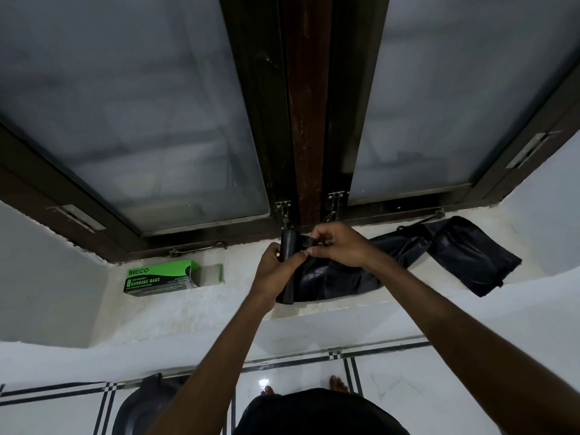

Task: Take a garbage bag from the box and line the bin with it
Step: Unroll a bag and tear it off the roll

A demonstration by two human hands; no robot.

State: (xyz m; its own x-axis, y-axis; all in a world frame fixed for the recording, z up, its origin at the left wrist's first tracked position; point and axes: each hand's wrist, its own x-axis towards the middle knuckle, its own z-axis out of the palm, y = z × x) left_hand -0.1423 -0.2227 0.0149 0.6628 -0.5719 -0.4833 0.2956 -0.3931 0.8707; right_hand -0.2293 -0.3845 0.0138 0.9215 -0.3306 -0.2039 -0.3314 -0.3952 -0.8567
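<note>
Garbage bag roll [288, 246], black, held upright over the white windowsill [188, 309]: left hand [274, 271] grips it, right hand [339, 246] pinches the unrolled bag [408, 262] trailing along the sill. Green box [163, 277] lies open-ended at left; contents unclear. Dark bin [141, 406] stands on the floor below.

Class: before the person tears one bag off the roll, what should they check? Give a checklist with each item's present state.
1. Roll of garbage bags held firmly by left hand: ok.
2. Right hand pinching the unrolled bag near the roll: ok.
3. Tear line found: cannot tell.
4. Unrolled bag lying free on the sill: ok.
5. Green box clear of the hands: ok.
6. Bin on the floor, unlined: cannot tell.
</note>
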